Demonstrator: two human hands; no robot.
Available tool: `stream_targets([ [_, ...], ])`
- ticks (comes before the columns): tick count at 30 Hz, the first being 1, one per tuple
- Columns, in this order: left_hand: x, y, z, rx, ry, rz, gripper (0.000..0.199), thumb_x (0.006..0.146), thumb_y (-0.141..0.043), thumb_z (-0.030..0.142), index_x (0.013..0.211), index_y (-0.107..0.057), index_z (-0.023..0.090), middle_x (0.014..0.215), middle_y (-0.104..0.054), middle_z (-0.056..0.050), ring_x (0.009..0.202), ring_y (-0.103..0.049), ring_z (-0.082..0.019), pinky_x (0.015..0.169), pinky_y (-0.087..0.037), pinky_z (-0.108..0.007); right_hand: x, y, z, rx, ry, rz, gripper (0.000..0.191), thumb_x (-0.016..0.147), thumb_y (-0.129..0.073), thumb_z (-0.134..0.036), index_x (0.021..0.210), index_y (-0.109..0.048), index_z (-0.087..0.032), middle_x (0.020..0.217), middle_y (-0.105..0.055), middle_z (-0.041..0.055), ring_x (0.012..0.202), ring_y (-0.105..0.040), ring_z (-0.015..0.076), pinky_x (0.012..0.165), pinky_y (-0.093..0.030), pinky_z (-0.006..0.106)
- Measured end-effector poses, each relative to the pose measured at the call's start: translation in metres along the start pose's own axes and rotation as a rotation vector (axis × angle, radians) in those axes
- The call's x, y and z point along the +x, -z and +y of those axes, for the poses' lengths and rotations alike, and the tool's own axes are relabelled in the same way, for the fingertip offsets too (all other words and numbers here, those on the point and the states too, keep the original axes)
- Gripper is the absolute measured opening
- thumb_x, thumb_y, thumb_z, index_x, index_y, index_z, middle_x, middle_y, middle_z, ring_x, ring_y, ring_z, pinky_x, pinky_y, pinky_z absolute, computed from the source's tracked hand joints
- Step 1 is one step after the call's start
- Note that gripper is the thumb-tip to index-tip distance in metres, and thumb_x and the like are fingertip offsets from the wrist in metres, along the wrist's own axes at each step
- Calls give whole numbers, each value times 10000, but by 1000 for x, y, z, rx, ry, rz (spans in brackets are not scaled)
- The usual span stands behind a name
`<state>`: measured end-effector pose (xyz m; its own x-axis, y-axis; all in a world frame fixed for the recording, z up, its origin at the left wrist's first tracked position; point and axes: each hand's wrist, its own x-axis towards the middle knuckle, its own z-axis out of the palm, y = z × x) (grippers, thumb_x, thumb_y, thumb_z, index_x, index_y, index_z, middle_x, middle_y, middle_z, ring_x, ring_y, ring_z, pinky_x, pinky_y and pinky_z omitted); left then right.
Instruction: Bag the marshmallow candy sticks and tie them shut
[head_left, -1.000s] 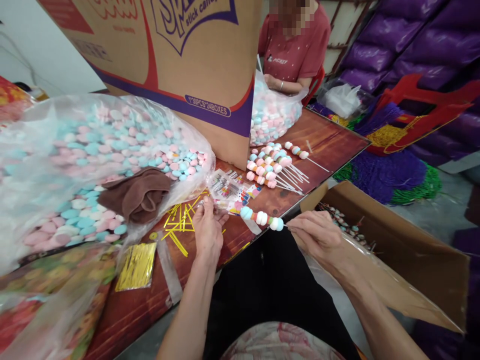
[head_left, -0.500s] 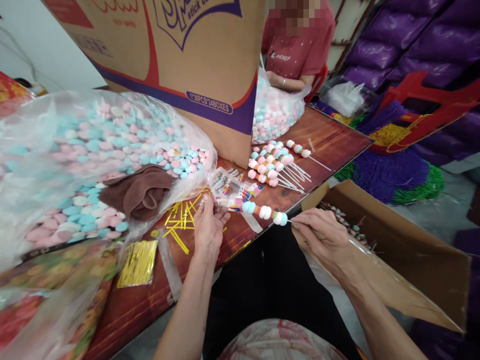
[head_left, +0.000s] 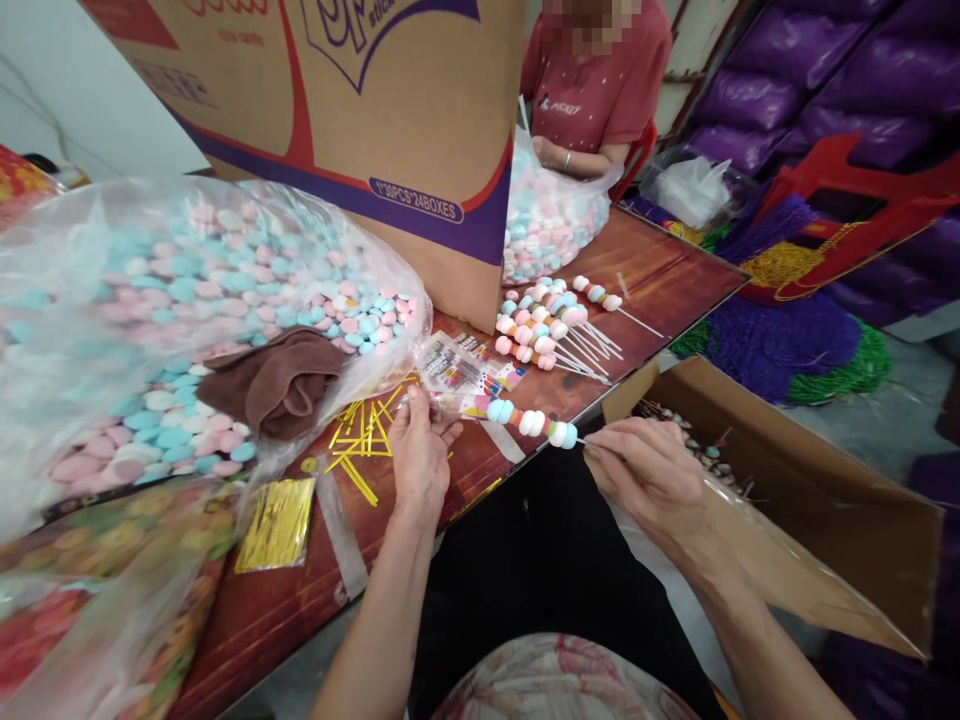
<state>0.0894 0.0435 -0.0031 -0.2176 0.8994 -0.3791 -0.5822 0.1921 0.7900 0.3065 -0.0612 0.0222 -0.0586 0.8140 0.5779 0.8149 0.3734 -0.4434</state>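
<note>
My right hand [head_left: 651, 470] pinches the thin white stick of a candy skewer [head_left: 532, 422], strung with blue, white, pink and orange-green pieces. The skewer lies almost level above the table's near edge, its far end pointing towards my left hand [head_left: 424, 445]. That hand has its thumb and fingers closed on a clear plastic wrapper [head_left: 456, 402], which reaches to the skewer's tip. How far the tip is inside the wrapper, I cannot tell. Beneath lie printed clear wrappers [head_left: 455, 362] and loose gold twist ties [head_left: 367, 430]. Several finished-looking skewers [head_left: 536, 325] are piled beyond.
A big clear bag of pastel candies [head_left: 225, 260] covers the left side, with a brown cloth [head_left: 271, 383] on it. A tall carton [head_left: 360, 130] stands behind. An open cardboard box [head_left: 825, 500] with skewers is at right. Across the table sits a person [head_left: 600, 110].
The candy skewer has shifted very slightly to the right. Both hands keep the same grips, and the view has tilted a little.
</note>
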Motion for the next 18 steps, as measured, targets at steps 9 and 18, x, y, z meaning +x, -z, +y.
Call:
stream_targets([
  [9,2,1,0,-19,4,-33,426,677,-794,533,772,-589,171,650,-598,32,544,-577,-91,602,-499,-230,1,3,-6,118,-80,-21,94,893,-627,-146,910,-682,-220,832,-681,25,775,-626,174,728,-423,343],
  [18,1,2,2,-56,34,23,466,648,-811,545,718,-555,162,595,-538,55,486,-499,-66,561,-473,-220,-2,-3,-15,226,-234,43,82,891,-633,-198,851,-692,-238,808,-683,26,765,-640,182,721,-472,336],
])
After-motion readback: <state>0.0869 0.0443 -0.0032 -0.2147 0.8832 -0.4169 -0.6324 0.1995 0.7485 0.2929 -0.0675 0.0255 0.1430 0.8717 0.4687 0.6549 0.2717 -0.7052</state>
